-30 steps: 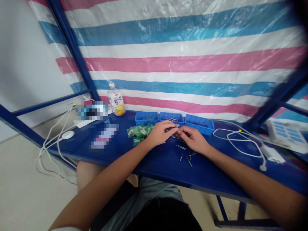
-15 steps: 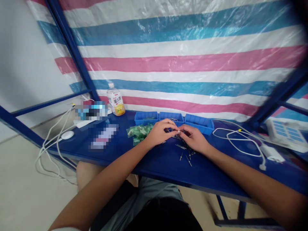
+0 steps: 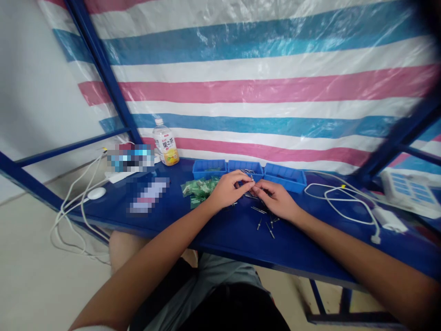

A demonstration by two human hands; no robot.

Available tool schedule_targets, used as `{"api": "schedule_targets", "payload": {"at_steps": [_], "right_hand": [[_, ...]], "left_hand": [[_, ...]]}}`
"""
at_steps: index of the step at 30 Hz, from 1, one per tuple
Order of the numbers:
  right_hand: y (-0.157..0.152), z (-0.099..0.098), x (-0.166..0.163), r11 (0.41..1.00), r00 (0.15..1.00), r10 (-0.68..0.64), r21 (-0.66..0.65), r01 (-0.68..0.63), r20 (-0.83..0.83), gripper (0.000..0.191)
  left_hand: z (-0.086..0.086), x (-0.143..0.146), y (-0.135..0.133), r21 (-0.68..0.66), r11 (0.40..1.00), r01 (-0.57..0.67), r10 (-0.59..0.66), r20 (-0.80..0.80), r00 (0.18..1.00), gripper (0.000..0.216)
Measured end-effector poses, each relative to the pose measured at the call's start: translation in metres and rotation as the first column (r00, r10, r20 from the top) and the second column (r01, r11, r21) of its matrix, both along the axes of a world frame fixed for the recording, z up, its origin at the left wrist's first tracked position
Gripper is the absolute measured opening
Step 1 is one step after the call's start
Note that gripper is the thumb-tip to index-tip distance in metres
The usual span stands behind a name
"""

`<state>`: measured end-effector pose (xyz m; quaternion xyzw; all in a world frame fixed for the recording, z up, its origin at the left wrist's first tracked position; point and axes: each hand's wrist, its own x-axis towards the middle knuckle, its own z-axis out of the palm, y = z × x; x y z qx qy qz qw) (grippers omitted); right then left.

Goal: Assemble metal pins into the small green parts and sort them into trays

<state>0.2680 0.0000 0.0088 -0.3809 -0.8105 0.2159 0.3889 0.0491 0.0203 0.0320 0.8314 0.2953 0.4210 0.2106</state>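
My left hand (image 3: 230,187) is closed in a pinch, with the small silvery end of a pop rivet (image 3: 251,179) showing at its fingertips. My right hand (image 3: 277,197) meets it there, thumb and fingers pressed together against the left fingertips; what lies between them is mostly hidden. Loose pop rivets (image 3: 270,230) with thin shanks are scattered on the blue table under and in front of both hands. Just left of my left hand lie crumpled green plastic bags (image 3: 200,189).
Behind the hands stand three blue bins in a row: left (image 3: 209,171), middle (image 3: 245,168) and right (image 3: 285,178). A drink bottle (image 3: 166,143) is at the back left. White cables and a charger (image 3: 390,219) lie on the right. Blue frame posts (image 3: 103,76) flank the table (image 3: 220,241).
The small metal piece at my fingertips has tipped up and shifted slightly left and away from me. My right fingers have moved a little left; the arms are nearly unchanged.
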Motion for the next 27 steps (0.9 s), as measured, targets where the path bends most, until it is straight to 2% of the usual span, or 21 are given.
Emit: {"api": "schedule_targets", "payload": {"at_steps": [8,13,18,22,24,27], "right_hand": [[0.006,-0.006,0.004,0.986,0.991,-0.104,-0.137,0.092,-0.081,0.037],[0.011,-0.006,0.007,0.984,0.977,-0.119,-0.154,0.092,-0.175,0.041],[0.009,0.0,0.002,0.981,0.959,-0.124,-0.174,0.081,-0.253,0.041],[0.016,0.001,-0.001,0.983,0.958,-0.133,-0.157,0.095,-0.255,0.044],[0.023,0.001,-0.002,0.982,0.953,-0.168,-0.129,0.139,-0.251,0.048],[0.033,0.002,-0.003,0.958,0.934,-0.286,-0.075,0.277,-0.212,0.051]], "left_hand": [[-0.01,-0.007,0.005,0.222,0.975,-0.011,0.067,-0.248,0.966,0.029],[-0.02,-0.009,0.01,0.205,0.979,0.012,0.069,-0.382,0.922,0.031],[-0.024,-0.009,0.012,0.157,0.987,0.027,0.046,-0.449,0.892,0.032],[-0.026,-0.009,0.015,0.131,0.991,0.033,0.031,-0.46,0.887,0.029],[-0.026,-0.009,0.015,0.12,0.992,0.036,0.023,-0.456,0.89,0.027],[-0.024,-0.009,0.015,0.104,0.993,0.055,-0.001,-0.464,0.886,0.024]]}}
